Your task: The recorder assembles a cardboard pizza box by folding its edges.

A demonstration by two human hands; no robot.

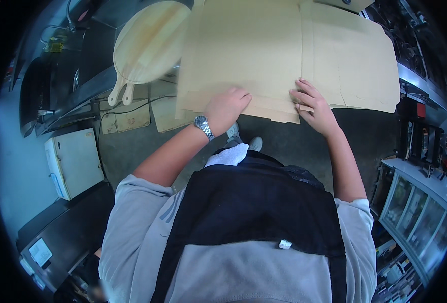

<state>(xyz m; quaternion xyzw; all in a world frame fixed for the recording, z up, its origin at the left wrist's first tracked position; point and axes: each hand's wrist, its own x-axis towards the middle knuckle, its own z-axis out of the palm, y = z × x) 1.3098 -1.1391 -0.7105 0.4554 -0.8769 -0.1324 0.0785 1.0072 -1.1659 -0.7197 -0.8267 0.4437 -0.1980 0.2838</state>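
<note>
A large flattened brown cardboard box (248, 45) spreads out in front of me, with a vertical seam and folded flaps along its near side. My left hand (228, 107), a metal watch on its wrist, is closed at the near flap left of the seam, fingers bent together on the cardboard. Just right of the seam, my right hand (314, 107) grips the near edge. Its fingers are on top, somewhat apart, and a small cardboard tab shows beside them. The undersides of both grips are hidden.
Round wooden boards with handles (150, 43) lie left of the cardboard, on a dark counter. A white box (77, 164) stands at the left. A dark cable (132, 107) crosses flat panels below the counter. Glass-fronted cabinet (417, 217) and shelving are at the right.
</note>
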